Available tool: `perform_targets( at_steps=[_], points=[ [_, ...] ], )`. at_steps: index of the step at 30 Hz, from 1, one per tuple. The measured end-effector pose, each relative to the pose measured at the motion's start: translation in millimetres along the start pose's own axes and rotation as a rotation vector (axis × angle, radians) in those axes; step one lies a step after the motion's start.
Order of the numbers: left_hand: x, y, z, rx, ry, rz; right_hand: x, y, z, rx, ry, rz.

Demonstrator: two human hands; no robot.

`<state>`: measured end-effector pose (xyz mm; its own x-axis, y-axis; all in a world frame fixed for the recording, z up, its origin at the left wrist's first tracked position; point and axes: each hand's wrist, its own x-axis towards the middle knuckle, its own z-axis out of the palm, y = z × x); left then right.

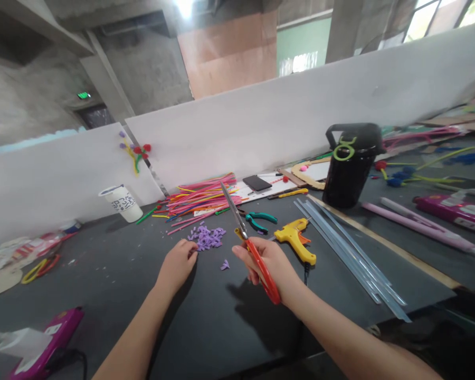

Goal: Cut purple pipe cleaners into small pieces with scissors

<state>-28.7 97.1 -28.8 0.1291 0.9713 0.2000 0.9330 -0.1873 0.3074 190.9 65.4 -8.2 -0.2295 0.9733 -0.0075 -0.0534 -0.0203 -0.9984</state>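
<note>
My right hand (267, 266) holds red-handled scissors (261, 269) above the dark table, their blades pointing up and away to the left. At the near left edge of a pile of small purple pieces (209, 237), my left hand (179, 262) rests with its fingers bent together; whether a piece is between its fingertips is too small to tell. A few joined purple pieces (225, 265) lie apart, between both hands. Behind the pile is a bundle of pink, red and yellow stems (201, 198). Teal-handled pliers (261, 219) lie beyond the scissors.
A yellow glue gun (296, 238) and clear sticks (348, 253) lie right of my right hand. Farther back stand a black jug (350, 166) and a white cup (123, 203). Purple power strips lie at the near left (49, 343) and far right (455, 211). A white partition (229, 132) runs behind.
</note>
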Motion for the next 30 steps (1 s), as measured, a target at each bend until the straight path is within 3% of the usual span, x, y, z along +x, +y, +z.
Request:
perform_targets(
  at_steps=[8, 13, 16, 18, 21, 30],
  points=[
    [12, -1, 11.3, -0.088, 0.0, -0.066, 3, 4, 9, -0.003, -0.007, 0.048],
    [-9, 14, -2.0, -0.324, -0.049, -0.176, 2, 5, 10, 0.005, -0.042, 0.048],
    [-33, 39, -11.5, -0.578, -0.141, -0.216, -3, 5, 15, 0.021, -0.103, 0.057],
    [-48, 55, -14.2, -1.11, -0.26, -0.38, -7, 6, 21, 0.042, -0.156, 0.072],
    [-63, 70, -12.1, -1.435, -0.328, -0.46, -14, 8, 27, 0.08, -0.222, 0.096],
    [-76, 69, -5.1, -1.508, -0.371, -0.459, -18, 18, 34, -0.161, -0.202, 0.092]
  ],
)
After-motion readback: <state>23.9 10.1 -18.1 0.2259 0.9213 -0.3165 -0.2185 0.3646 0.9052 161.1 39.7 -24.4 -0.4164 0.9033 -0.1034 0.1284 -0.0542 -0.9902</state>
